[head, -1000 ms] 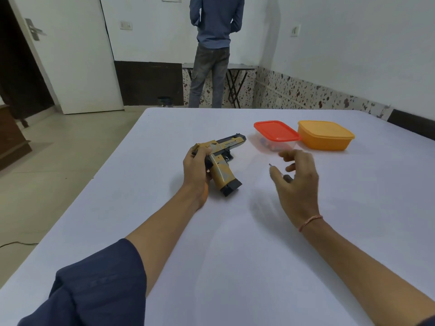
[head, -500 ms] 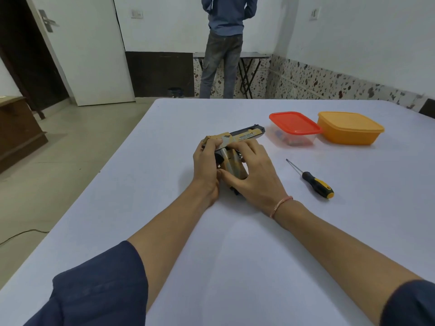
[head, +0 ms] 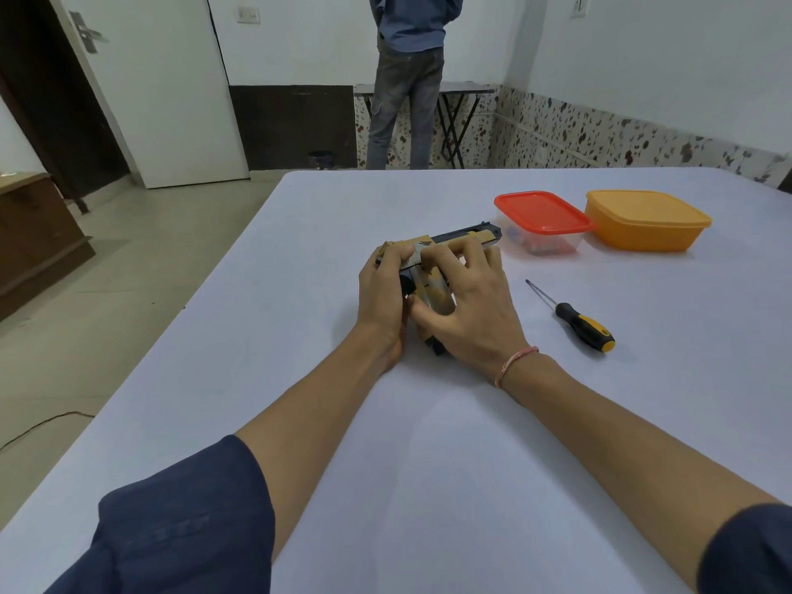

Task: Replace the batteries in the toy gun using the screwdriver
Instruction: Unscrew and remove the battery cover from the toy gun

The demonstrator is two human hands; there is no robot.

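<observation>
Our left hand [head: 381, 293] and right hand [head: 471, 312] clasp the toy gun [head: 465, 238], probably light, stiff plastic; its handle under our right palm grips best.

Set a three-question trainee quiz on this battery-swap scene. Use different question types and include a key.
1. True or false: the right hand holds the screwdriver.
2. Which box stands closer to the toy gun? A) red-lidded box B) orange box
3. Fill in: the screwdriver lies on the table, on the person's ____ side of the toy gun.

Key: 1 false; the right hand and the left hand both grip the toy gun. 2 A. 3 right.
</observation>
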